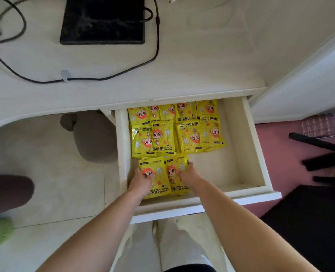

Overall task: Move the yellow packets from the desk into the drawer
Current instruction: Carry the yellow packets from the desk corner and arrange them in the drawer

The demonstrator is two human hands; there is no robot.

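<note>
Your left hand (141, 180) and right hand (188, 173) each grip one of two side-by-side yellow packets (160, 184) in the drawer's (241, 199) front-left corner, long axes running front to back.

Drawer (257, 146): pulled open below the desk edge; white interior.
Stored packets (174, 130): two overlapping rows at the drawer's 11 to 12 o'clock; yellow, cartoon print.
Left packet (160, 181): at the drawer's 7 o'clock, touching the right packet.
Right packet (175, 188): at 3 o'clock of the left packet.
Left hand (141, 178): grips the left packet at its 9 o'clock edge.
Right hand (188, 173): grips the right packet at its 3 o'clock edge.
Desk (182, 71): at 12 o'clock of the drawer.
Pad (102, 20): black, at the desk's 11 o'clock.
Cable (84, 78): black, loops at 6 o'clock of the pad.
</note>
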